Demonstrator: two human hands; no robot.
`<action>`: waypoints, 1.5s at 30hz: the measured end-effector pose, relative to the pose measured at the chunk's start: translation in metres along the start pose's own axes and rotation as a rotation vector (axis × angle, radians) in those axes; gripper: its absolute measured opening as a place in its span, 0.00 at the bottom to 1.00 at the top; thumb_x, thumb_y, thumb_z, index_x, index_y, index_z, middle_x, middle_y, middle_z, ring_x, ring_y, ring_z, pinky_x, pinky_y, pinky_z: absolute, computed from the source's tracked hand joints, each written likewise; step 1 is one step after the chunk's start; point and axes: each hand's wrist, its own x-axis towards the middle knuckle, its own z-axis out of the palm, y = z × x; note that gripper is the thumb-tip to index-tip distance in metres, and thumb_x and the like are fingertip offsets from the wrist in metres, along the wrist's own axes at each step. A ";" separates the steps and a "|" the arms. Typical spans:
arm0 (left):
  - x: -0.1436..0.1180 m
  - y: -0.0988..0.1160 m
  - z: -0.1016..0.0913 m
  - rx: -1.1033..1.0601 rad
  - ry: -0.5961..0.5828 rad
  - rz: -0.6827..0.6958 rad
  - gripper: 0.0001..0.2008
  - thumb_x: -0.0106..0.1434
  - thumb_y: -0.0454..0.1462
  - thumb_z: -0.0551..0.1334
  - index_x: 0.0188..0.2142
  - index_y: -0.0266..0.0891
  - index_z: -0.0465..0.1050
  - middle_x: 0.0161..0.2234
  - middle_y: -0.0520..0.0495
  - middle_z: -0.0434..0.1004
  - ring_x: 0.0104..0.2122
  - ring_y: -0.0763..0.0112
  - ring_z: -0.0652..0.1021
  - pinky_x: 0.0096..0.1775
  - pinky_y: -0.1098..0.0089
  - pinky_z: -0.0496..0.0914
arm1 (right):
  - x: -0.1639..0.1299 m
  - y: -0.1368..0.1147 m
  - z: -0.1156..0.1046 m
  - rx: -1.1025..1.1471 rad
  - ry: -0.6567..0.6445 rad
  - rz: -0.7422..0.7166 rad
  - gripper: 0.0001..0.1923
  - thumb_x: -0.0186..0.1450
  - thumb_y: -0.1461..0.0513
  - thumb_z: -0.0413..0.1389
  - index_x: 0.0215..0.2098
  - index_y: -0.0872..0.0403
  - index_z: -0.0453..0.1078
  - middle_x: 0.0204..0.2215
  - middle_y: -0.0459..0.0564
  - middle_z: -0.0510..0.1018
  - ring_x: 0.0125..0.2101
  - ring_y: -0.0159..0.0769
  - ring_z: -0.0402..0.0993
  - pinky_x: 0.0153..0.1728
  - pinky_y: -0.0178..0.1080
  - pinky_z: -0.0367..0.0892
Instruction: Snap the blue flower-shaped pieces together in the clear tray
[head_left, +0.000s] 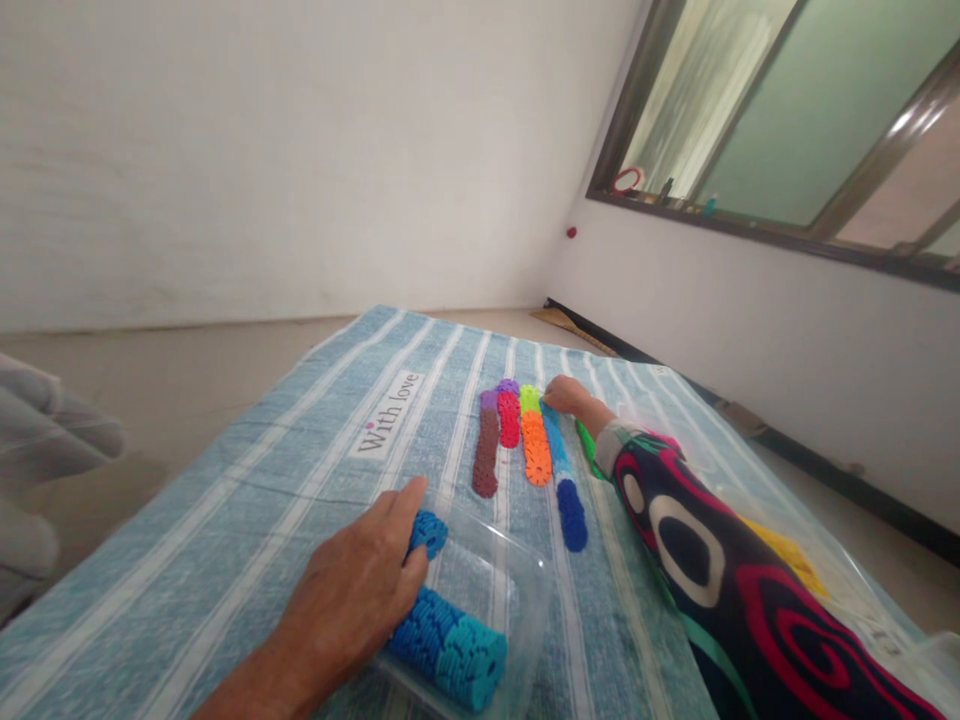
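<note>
My left hand (360,580) is over a clear plastic box (529,600), its thumb and fingers closed around a short stack of blue snowflake discs (429,533). Inside the box, beside the thumb, lies a longer stack of blue and turquoise discs (457,645). My right hand (568,396) reaches across to the far end of a light-blue to dark-blue disc row (571,515); its fingers are curled there and their tips are partly hidden. Left of that row lie an orange and lime row (536,450), a red and purple row (508,415) and a brown and purple row (486,455).
A blue striped cloth (262,500) printed "With love" covers the table. Green discs (589,450) lie partly behind my right forearm. Yellow pieces (787,555) sit in clear plastic at the right. Pale fabric (52,420) shows at the left edge.
</note>
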 end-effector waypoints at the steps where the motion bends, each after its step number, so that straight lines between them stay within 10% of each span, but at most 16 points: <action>1: 0.000 0.000 0.001 -0.007 0.010 0.001 0.30 0.64 0.36 0.50 0.66 0.31 0.54 0.61 0.34 0.66 0.53 0.54 0.76 0.53 0.57 0.70 | 0.000 0.000 -0.001 0.031 -0.009 0.006 0.18 0.69 0.56 0.56 0.54 0.56 0.67 0.51 0.54 0.73 0.46 0.41 0.73 0.45 0.48 0.72; 25: 0.004 -0.008 0.008 -0.014 0.045 0.014 0.30 0.62 0.37 0.49 0.64 0.33 0.55 0.62 0.35 0.66 0.54 0.54 0.75 0.53 0.57 0.70 | -0.008 0.021 0.005 0.902 -0.006 0.027 0.04 0.62 0.71 0.58 0.29 0.60 0.71 0.18 0.41 0.70 0.20 0.25 0.67 0.23 0.29 0.65; 45: 0.003 -0.010 0.010 -0.035 0.068 0.026 0.30 0.62 0.38 0.49 0.64 0.34 0.56 0.60 0.36 0.69 0.51 0.54 0.77 0.50 0.58 0.71 | -0.013 0.033 -0.001 0.984 -0.114 -0.078 0.15 0.46 0.72 0.68 0.30 0.58 0.73 0.15 0.38 0.70 0.17 0.25 0.66 0.20 0.28 0.62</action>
